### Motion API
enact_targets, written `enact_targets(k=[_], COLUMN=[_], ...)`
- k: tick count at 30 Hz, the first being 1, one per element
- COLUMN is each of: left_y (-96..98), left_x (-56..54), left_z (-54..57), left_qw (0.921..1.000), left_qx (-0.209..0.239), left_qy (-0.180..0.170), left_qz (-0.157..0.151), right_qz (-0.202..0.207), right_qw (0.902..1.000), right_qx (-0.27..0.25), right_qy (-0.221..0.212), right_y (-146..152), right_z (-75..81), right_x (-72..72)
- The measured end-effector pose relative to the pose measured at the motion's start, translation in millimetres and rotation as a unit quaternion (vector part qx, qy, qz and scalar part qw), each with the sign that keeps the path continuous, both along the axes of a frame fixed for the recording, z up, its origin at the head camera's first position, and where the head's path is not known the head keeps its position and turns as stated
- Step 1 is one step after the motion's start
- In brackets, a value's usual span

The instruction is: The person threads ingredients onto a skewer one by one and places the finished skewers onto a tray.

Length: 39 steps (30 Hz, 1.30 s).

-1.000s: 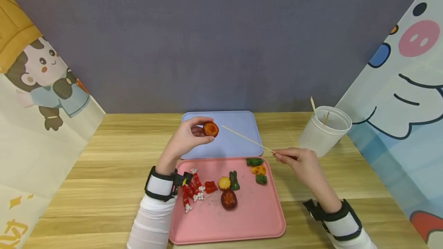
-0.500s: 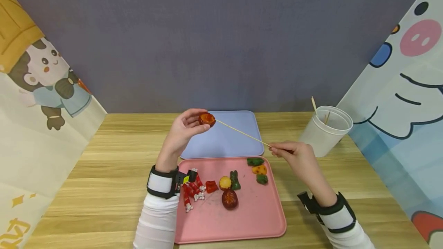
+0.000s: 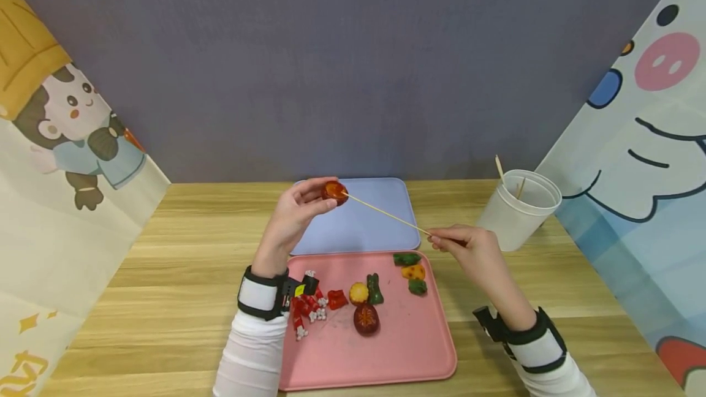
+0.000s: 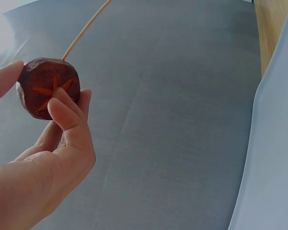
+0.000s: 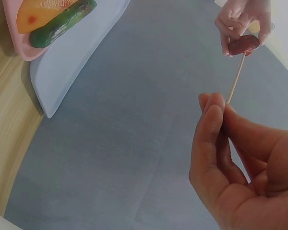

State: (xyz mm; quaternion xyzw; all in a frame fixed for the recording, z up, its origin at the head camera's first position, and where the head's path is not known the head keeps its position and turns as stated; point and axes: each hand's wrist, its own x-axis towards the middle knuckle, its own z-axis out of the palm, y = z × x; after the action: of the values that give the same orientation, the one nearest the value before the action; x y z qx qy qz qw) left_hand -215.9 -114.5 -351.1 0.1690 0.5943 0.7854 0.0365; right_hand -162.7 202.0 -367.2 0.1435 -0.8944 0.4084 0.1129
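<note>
Above the blue tray [image 3: 364, 225], my left hand [image 3: 289, 219] pinches a dark brown shiitake mushroom [image 3: 333, 192] between thumb and fingers. A star-shaped cut shows on its cap [image 4: 49, 88] in the left wrist view; the orange-brown underside faces right in the head view. My right hand [image 3: 469, 247] pinches a thin wooden skewer [image 3: 386, 212] near its right end. The skewer's far tip meets the mushroom's underside; how deep it sits, if at all, I cannot tell.
A pink tray [image 3: 402, 348] in front bears another star-cut mushroom [image 3: 366, 319], a yellow corn piece [image 3: 358, 293], green pepper pieces [image 3: 374, 288], a red piece [image 3: 336, 299] and several red-and-white sticks [image 3: 298, 317]. A white bucket [image 3: 510, 219] with sticks stands at right.
The skewer tip was apart from the mushroom a second ago and now meets its underside. My right hand has moved slightly left and up; the mushroom has turned and risen a little.
</note>
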Motion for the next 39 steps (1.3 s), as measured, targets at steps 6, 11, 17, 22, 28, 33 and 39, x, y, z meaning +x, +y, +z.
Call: enact_targets(k=[6, 11, 17, 22, 28, 33, 39], left_y=[1.1, 4.2, 7.0, 8.9, 10.9, 12.0, 19.3], left_x=[-0.3, -1.3, -3.5, -6.0, -8.7, -9.0, -8.6], left_z=[-1.5, -4.6, -9.3, -12.6, -15.6, -16.7, -18.1], left_qw=[1.0, 0.9998, 0.9998, 0.9995, 0.9992, 0.9991, 0.9978], left_qx=[-0.008, -0.019, -0.014, -0.018, -0.021, -0.022, -0.02], left_qy=[0.005, 0.004, 0.004, 0.002, 0.0, -0.005, -0.007], left_qz=[0.0, -0.005, -0.015, -0.026, -0.033, -0.036, -0.062], right_qz=[0.001, 0.0, -0.002, 0.002, 0.007, -0.001, -0.01], right_qw=[1.0, 0.9997, 0.9988, 0.9979, 0.9974, 0.9981, 0.9979], right_qx=[-0.003, -0.013, -0.035, -0.053, -0.064, -0.057, -0.06], right_qy=[-0.003, -0.02, -0.036, -0.038, -0.031, -0.021, -0.022], right_y=[-0.4, -1.6, -1.2, -0.3, 0.4, 0.3, -2.1], right_z=[-0.5, -0.4, -1.4, -1.5, -1.1, -1.5, -0.8], right_x=[0.2, 0.8, 0.1, -0.4, 0.5, 0.6, 2.0])
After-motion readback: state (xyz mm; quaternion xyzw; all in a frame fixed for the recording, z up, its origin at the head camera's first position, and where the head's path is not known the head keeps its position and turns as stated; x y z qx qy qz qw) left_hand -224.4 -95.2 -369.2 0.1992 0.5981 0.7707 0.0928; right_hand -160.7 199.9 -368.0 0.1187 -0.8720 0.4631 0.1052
